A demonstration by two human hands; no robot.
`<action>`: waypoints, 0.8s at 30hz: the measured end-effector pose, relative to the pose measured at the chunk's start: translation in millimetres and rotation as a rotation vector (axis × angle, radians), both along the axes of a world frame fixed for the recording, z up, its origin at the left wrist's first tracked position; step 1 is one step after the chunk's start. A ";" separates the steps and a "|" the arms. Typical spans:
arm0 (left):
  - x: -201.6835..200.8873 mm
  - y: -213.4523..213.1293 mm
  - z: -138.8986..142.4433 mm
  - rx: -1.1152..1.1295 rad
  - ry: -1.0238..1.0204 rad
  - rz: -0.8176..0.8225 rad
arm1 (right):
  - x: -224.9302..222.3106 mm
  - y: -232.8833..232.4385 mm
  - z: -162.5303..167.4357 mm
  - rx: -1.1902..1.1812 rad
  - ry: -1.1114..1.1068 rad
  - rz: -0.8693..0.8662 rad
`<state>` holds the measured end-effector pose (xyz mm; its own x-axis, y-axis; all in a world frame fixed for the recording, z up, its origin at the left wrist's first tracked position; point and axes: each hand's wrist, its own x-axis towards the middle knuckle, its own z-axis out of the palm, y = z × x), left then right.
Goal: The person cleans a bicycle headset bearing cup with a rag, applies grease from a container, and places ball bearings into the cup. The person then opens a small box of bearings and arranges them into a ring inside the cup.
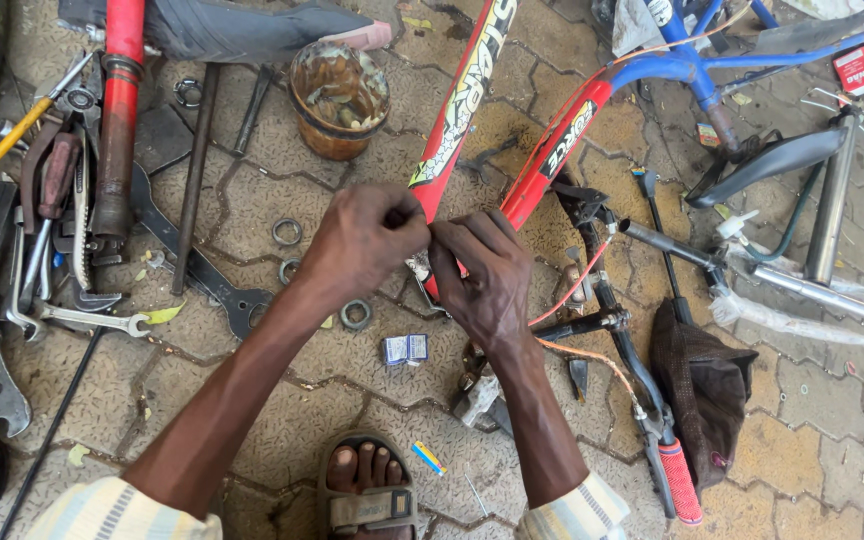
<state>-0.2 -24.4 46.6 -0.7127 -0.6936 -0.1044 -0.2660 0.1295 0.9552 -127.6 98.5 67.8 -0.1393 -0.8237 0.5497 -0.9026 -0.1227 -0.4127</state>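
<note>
A paved floor [812, 420] of interlocking blocks is seen from above, and across it a red bicycle frame [462, 110] is laid, its two tubes converging toward the near centre, with a blue frame [697, 65] joined at the far right. At the left, a heap of hand tools [62, 230] is spread, among them a long flat spanner [197, 265] and a combination wrench [92, 318]. A rusty tin [338, 98] of small parts stands at the far centre, a dark cloth bag [702, 385] lies at the right, and a red-gripped handlebar [680, 482] is seen near it. Steel rings [287, 232] and a small blue-and-white box [405, 348] are scattered near the middle. The left hand [362, 245] and right hand [487, 275] are brought together over the junction of the red tubes, fingers curled and pinched on something small that is hidden between them; what it is cannot be told. A fitting or fastening step at the frame junction appears to be in hand; fine, steady finger pressure would be called for next.
</note>
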 end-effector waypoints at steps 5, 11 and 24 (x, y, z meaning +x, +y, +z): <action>1.2 -4.9 0.3 0.482 0.249 0.131 | 8.6 -3.1 -8.5 -0.044 -0.222 -0.072; 8.9 -11.1 15.1 -0.011 -0.087 -0.080 | 1.4 -1.4 -22.6 0.197 -0.955 0.004; -6.2 9.8 -25.7 0.637 0.488 0.336 | 8.9 -5.1 -42.2 0.187 -1.170 -0.173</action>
